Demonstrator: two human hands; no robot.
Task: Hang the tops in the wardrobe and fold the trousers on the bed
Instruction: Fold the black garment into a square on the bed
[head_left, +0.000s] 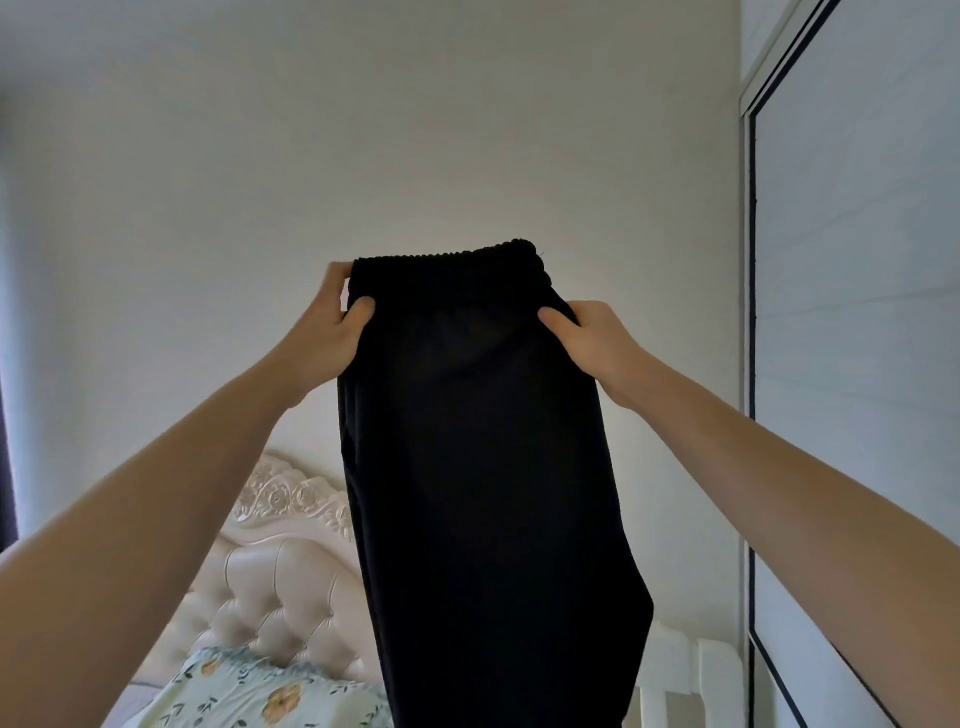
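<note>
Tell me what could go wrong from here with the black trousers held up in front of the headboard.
1. The left hand pinches the waistband at its corner, while the right hand grips lower down the side; the black trousers may land skewed and fold crooked.
2. Their lower end hangs out of view near the floral pillow and could bunch there.

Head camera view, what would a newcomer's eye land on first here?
The black trousers, held up in mid-frame and hanging past the bottom edge. The left hand and right hand grip them at either side near the waistband. Behind, lower left, is a cream tufted headboard above floral bedding; a wardrobe door runs down the right edge.
</note>
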